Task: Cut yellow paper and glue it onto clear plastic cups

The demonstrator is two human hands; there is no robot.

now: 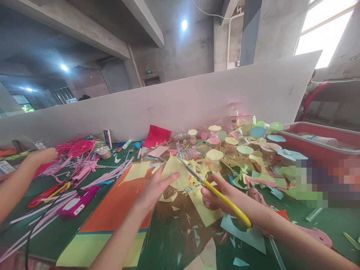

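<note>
My left hand (153, 187) pinches a pale yellow sheet of paper (176, 171) above the middle of the table. In my right hand (218, 191) is a pair of scissors (225, 202) with yellow handles, its blades pointing up and left against the paper's right edge. Cut paper scraps (208, 210) in yellow, blue and green lie below both hands. Under my left forearm rests a stack of coloured sheets, an orange sheet (120, 202) on top. Several plastic bottle pieces topped with paper shapes (215, 154) stand beyond my hands.
At the left, another person's arm (17, 180) reaches over pink strips (81, 150). A magenta glue gun (77, 202) and red-handled scissors (42, 197) lie there too. A red bin (317, 150) stands at the right. A white panel (126, 108) closes off the back.
</note>
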